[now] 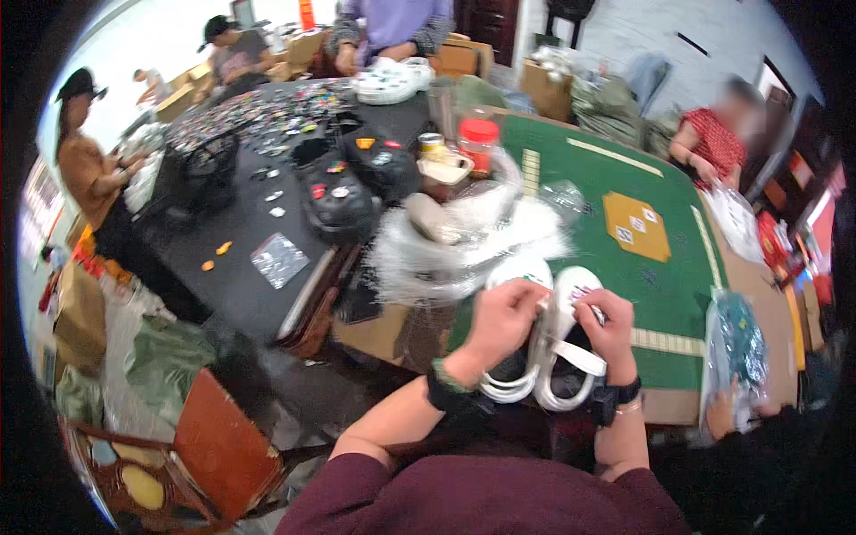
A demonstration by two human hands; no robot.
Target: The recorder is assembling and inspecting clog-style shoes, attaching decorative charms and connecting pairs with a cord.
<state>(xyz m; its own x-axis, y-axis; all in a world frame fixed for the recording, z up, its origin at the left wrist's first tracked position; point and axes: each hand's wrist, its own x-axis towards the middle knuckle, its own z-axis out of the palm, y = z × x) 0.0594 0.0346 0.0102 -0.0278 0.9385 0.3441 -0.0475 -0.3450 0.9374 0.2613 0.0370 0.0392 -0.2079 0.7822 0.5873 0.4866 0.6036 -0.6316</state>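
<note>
A pair of white clogs stands side by side at the table's near edge, toes pointing away from me, heel straps toward my body. My left hand (pixel 506 318) is closed on the left white clog (pixel 519 267), its fingertips at the inner edge of the upper. On the right white clog (pixel 576 282), coloured bits show on the toe. My right hand (pixel 610 323) grips that clog's upper, thumb and fingers drawn together. Any small piece inside either pinch is hidden by the fingers. Clear plastic bags (pixel 473 254) lie heaped just beyond the left clog.
Black clogs (pixel 339 203) with coloured charms stand at the left on the dark table, near many scattered charms (pixel 259 116). A red-lidded jar (pixel 479 143) stands past the bags. Yellow card (pixel 637 226) lies on the green mat (pixel 571 196). Several people work around the table.
</note>
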